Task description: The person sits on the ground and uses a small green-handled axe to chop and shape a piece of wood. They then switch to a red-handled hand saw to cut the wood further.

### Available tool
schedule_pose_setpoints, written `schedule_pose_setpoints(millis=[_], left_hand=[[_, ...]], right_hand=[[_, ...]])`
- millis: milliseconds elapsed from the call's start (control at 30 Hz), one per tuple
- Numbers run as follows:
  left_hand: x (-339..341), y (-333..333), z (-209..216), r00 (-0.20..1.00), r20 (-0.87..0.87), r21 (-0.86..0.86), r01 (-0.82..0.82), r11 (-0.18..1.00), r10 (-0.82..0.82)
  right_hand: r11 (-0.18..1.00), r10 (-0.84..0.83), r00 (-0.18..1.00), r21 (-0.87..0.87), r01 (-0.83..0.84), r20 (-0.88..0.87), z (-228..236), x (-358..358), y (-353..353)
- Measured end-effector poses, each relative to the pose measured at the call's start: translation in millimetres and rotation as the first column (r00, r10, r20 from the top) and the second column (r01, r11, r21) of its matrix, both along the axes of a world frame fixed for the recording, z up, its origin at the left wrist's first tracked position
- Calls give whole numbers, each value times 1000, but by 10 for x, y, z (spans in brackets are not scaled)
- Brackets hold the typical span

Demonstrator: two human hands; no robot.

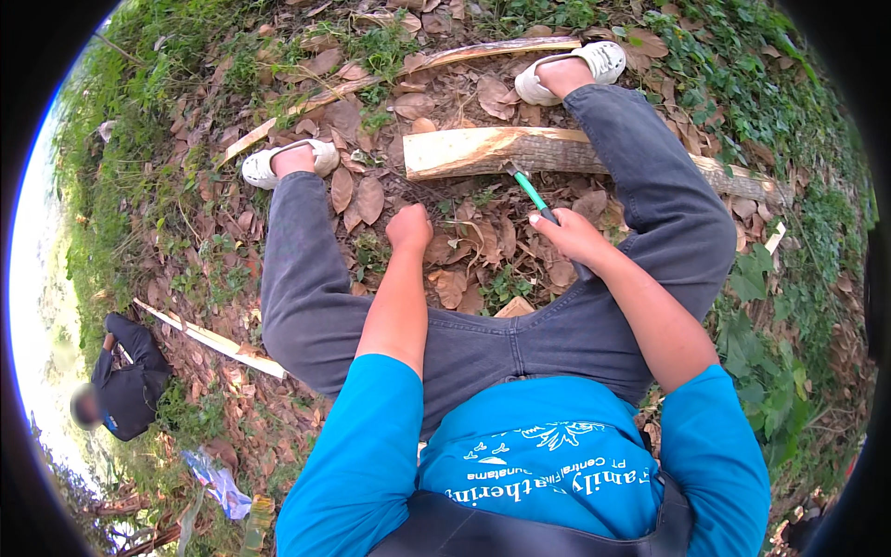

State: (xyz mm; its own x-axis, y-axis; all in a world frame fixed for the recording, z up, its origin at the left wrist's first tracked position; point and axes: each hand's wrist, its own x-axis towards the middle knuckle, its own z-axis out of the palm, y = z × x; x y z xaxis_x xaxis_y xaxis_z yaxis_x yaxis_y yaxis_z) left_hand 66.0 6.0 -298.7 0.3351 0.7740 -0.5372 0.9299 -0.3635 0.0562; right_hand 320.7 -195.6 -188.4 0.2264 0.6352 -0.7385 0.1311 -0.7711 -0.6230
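Observation:
A log (pixel 492 148) lies across the ground between my feet, passing under my right leg. Its left part is stripped to pale wood, while grey-brown bark covers the rest. My right hand (pixel 573 236) grips a hand tool (pixel 534 193) with a green and black handle. The tool's small dark head meets the log's near side, where bare wood and bark join; its exact kind is too small to tell. My left hand (pixel 410 229) is closed in a fist above the leaves, nearer to me than the log's bare end, and nothing shows in it.
Beyond the log lies a long split strip of wood (pixel 445 58); another strip (pixel 218 342) lies at left. Dry leaves (pixel 369 200) and green plants (pixel 752 348) cover the ground. A person (pixel 128 385) in dark clothes is at far left, near a plastic wrapper (pixel 221 485).

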Motion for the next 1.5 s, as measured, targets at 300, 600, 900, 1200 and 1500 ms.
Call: schedule_pose_setpoints(millis=[300, 600, 900, 1200, 1500], left_hand=[[19, 13, 37, 999, -33, -40, 9, 999, -10], [-177, 231, 11, 929, 185, -60, -315, 947, 320], [33, 583, -36, 262, 607, -523, -579, 626, 750], [342, 714, -5, 332, 609, -444, -610, 656, 721], [341, 972, -234, 448, 687, -276, -567, 776, 571]], right_hand=[[1000, 28, 999, -5, -28, 17, 34, -34, 5], [1000, 19, 1000, -4, -19, 23, 168, -33, 43], [1000, 26, 999, 16, -27, 38, 85, -17, -15], [999, 31, 999, 29, -32, 33, 14, 21, -54], [987, 157, 984, -38, -154, 83, 1, 26, -54]])
